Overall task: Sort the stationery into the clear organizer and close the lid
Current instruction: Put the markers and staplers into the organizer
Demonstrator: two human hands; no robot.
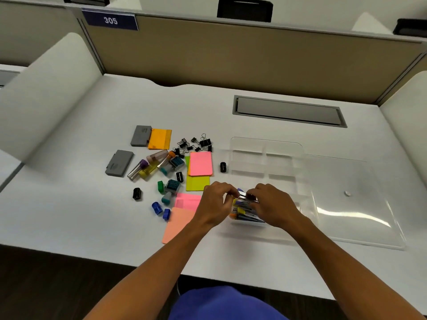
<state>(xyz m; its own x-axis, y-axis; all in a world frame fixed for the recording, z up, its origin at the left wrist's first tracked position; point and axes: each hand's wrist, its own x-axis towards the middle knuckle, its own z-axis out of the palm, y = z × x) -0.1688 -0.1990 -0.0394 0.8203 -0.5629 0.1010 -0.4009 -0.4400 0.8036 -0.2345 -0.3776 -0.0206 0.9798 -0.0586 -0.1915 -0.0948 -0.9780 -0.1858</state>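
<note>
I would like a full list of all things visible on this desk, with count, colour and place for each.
clear organizer: one, transparent, right of centre, lid open
lid: one, transparent, flat on the desk at right
grey cases: two, far left of the pile
sticky note pads: several; orange, pink, yellow-green, peach
binder clips: a cluster, black, behind the pink pad
small stamps and caps: many; blue, green, teal, black, scattered
highlighter bundle: one, mixed colours, in the organizer's near corner
desk: one, white
left hand: on the bundle
right hand: on the bundle
</note>
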